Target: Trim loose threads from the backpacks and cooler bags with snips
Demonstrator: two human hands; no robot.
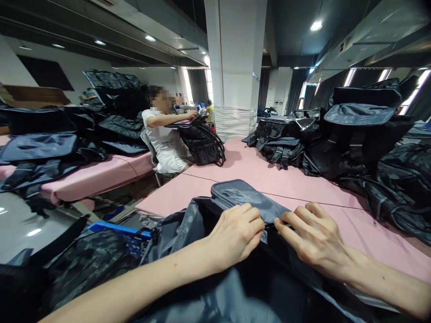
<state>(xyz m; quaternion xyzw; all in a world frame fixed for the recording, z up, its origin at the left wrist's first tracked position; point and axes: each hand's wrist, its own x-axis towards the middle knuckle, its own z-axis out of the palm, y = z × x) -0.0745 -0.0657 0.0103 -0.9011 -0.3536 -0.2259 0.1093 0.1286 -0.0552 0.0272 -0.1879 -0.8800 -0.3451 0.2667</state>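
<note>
A dark backpack with a grey-blue lining (pixel 215 296) lies opened right in front of me, its lid panel (pixel 244 195) folded back onto the pink table. My left hand (pixel 237 231) is closed on the dark edge of the opening, thumb and fingers pressed together. A short way to its right, my right hand (pixel 313 235) pinches the same edge, with its fingers curled over the fabric. A thin black strip shows between the two hands. What exactly lies under the fingertips is hidden.
Pink-covered table (pixel 215 175) ahead. Across it a seated person in a white shirt (pixel 164 134) handles another black backpack (pixel 204 143). Piles of backpacks stand at right (pixel 360 130) and left (pixel 37 143). A blue crate (pixel 136 235) is below left; a white pillar (pixel 235 67) rises behind.
</note>
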